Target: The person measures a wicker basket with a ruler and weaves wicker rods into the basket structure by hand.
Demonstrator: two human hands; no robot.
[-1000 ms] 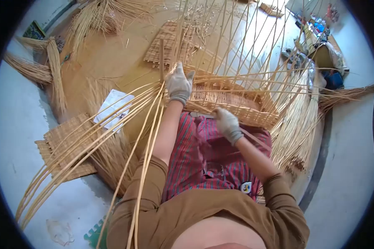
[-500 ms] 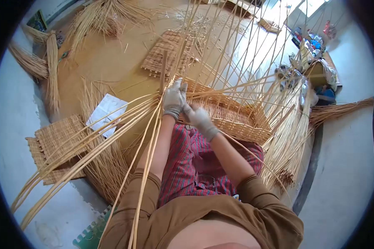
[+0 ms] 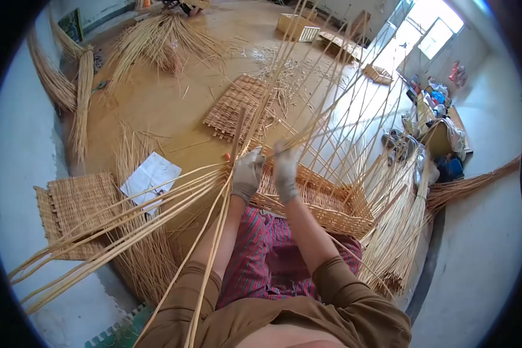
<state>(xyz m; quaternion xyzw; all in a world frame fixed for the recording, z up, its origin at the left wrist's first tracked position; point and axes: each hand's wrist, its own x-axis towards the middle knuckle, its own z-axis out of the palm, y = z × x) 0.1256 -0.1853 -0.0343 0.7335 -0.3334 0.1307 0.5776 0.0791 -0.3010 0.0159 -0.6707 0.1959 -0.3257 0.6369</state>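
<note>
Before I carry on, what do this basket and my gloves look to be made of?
The basket looks like natural wicker with a slight sheen, perhaps willow or rattan: tan strands pass over and under. The gloves seem to be matte knit fabric, judging by their snug grey cuffs; coating unclear.

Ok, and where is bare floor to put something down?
The floor between the far stick pile, far woven mat and white paper is mostly bare. Around the basket is crowded: rods rise from it, and a stick heap lies at its right.
</note>
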